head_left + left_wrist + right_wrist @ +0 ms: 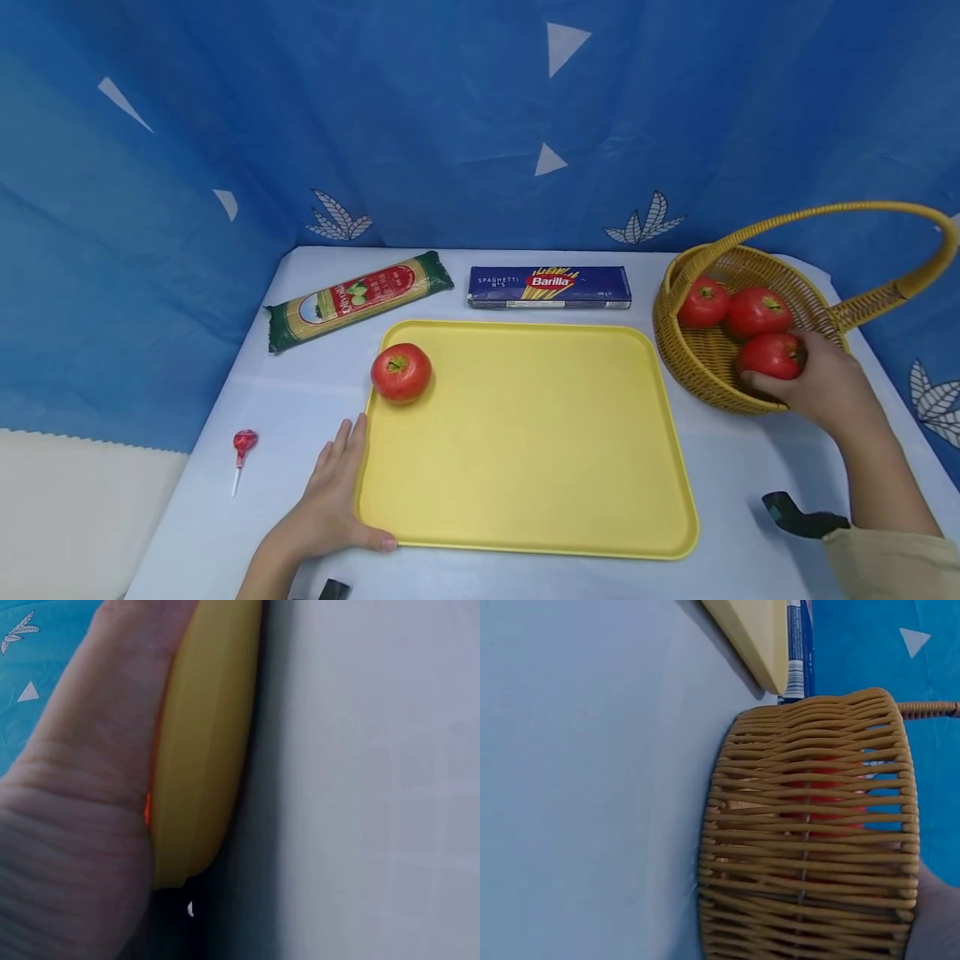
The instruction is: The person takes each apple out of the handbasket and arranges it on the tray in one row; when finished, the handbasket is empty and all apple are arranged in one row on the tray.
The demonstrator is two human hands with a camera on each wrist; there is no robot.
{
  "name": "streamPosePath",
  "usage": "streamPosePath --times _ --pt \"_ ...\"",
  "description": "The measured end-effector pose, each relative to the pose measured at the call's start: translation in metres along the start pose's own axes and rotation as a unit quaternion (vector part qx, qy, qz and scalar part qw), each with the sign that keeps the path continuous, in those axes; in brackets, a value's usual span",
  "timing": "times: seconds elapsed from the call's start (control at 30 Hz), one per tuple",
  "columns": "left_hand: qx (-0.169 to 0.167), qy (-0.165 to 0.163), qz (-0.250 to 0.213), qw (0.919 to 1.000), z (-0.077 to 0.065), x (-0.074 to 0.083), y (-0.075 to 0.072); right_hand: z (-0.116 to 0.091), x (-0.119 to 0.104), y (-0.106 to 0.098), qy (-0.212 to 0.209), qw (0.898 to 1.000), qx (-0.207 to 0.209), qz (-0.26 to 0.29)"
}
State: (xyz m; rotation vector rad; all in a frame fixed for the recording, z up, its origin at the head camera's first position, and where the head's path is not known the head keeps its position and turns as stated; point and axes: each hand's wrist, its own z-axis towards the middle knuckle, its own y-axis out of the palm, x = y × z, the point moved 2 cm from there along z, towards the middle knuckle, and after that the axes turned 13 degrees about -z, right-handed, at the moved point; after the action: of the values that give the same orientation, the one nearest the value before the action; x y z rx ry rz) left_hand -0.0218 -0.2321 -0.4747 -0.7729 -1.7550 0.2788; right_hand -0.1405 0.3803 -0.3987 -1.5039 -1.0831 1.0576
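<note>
My right hand reaches over the front rim of a wicker basket and grips a red apple, with the thumb on its near side and the other fingers partly hidden. Two more apples, one in the middle and one at the left, lie in the basket. My left hand rests against the left edge of a yellow tray, fingers straight and thumb at the near corner. A single apple sits on the tray's far left corner. The right wrist view shows the basket's woven side, which hides most of that hand.
Behind the tray lie a green-ended spaghetti packet and a blue Barilla spaghetti box. A red lollipop lies left of my left hand. The basket's tall handle arches toward the right. Blue cloth hangs behind the white table.
</note>
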Motion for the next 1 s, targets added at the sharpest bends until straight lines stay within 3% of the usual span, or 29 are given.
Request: streamPosePath --times 0.3,0.4,0.53,0.7,0.87,1.0 --pt "-0.002 0.007 -0.003 1.0000 0.000 0.000 -0.001 -0.018 -0.010 -0.005 0.044 0.992 0.112 0.043" --pt "-0.001 0.008 -0.001 1.0000 0.000 0.001 -0.001 -0.029 -0.024 -0.011 0.035 0.986 0.150 0.065" --pt "0.001 0.010 -0.003 0.9999 -0.001 0.001 -0.001 -0.046 -0.051 -0.022 -0.023 0.977 0.190 0.098" --pt "0.003 0.009 -0.004 1.0000 -0.001 0.002 -0.001 -0.064 -0.094 -0.029 -0.107 0.965 0.207 0.117" --pt "0.000 0.001 0.000 1.0000 -0.001 0.001 -0.001 -0.074 -0.141 -0.023 -0.199 0.952 0.199 0.123" --pt "-0.003 -0.010 0.002 0.9999 0.000 0.001 0.000 -0.076 -0.175 -0.011 -0.256 0.945 0.166 0.118"
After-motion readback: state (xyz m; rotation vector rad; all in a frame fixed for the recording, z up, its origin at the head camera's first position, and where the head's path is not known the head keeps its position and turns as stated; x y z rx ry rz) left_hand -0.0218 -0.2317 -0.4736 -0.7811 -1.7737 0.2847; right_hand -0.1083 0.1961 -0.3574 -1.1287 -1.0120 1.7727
